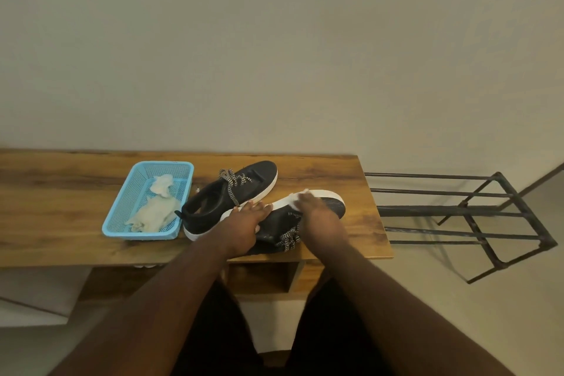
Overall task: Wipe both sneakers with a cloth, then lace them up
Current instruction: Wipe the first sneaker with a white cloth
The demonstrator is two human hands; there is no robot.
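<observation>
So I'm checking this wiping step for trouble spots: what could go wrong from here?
The near sneaker, tipped on its side near the table's front edge, might slide off if the right hand rubs hard with the cloth. Its loose laces could snag. The left hand alone steadies it.

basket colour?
Light blue mesh plastic basket, left on the table; head view, the only one.

The right hand (317, 214), blurred at centre frame, covers most of a white cloth (300, 194), so its grip cannot be told. The left hand (244, 224) hides the heel of the tilted sneaker (329, 206). The frame's left edge cuts off the wooden table (61, 192); both forearms leave the bottom edge.
</observation>
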